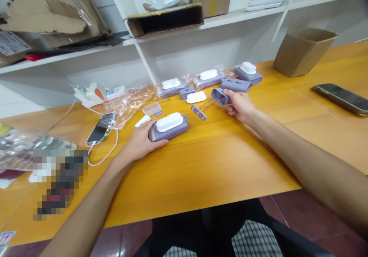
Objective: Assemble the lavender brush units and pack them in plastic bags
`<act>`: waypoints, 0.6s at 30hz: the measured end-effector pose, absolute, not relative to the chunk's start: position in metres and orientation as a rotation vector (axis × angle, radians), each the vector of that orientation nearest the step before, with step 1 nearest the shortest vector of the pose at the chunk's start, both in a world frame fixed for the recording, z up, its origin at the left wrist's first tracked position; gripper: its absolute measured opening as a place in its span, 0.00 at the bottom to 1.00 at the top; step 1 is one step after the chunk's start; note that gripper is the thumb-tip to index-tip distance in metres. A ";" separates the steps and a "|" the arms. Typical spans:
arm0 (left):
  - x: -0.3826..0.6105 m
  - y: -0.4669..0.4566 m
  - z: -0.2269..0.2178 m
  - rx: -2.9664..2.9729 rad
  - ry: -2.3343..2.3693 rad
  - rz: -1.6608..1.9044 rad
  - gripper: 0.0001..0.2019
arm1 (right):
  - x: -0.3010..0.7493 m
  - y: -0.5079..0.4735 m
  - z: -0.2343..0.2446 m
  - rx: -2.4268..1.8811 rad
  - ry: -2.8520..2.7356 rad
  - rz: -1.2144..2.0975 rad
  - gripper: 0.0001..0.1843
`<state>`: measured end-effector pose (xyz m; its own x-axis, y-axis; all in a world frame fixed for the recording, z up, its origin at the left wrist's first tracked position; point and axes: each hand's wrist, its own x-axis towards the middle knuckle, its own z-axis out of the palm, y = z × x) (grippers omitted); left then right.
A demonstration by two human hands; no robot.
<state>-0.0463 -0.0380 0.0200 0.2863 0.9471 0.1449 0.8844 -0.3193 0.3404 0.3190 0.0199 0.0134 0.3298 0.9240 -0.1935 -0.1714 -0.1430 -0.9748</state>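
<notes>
"What's leftmost, twelve being straight ahead?"
"A phone [100, 128] at ten o'clock, its cable [99, 165] looped near the left forearm [97, 193]. A careless sweep could drag both."

"And the left hand [143, 139]?"
"At eleven, wrapped round the near-left end of a brush [170, 123], white face up. If that hold is loose, I'd expect it to skid."

"Next?"
"At twelve, a strip [199, 112], then a spring [208, 104] running toward a shell [220, 96]. I can't tell whether its ends are hooked."

"The right hand [241, 104]?"
"At one, gripping that shell, thumb on top, its mouth facing nine. A sharp tug might make the spring jump or tangle."

"Farther right?"
"A box [296, 55] at one, farther back, and another phone [343, 98] at two, well apart from both hands."
</notes>
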 end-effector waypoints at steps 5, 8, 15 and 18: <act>-0.045 -0.038 0.015 2.313 1.620 0.642 0.42 | 0.308 0.011 0.019 -1.341 -0.707 1.197 0.17; -0.043 -0.038 0.010 2.300 1.592 0.745 0.41 | 0.306 0.009 0.021 -1.324 -0.675 1.221 0.16; -0.039 -0.040 0.008 2.317 1.584 0.780 0.41 | 0.308 0.007 0.026 -1.287 -0.600 1.338 0.11; -0.036 -0.042 0.009 2.299 1.567 0.858 0.41 | 0.305 0.005 0.026 -1.291 -0.631 1.359 0.11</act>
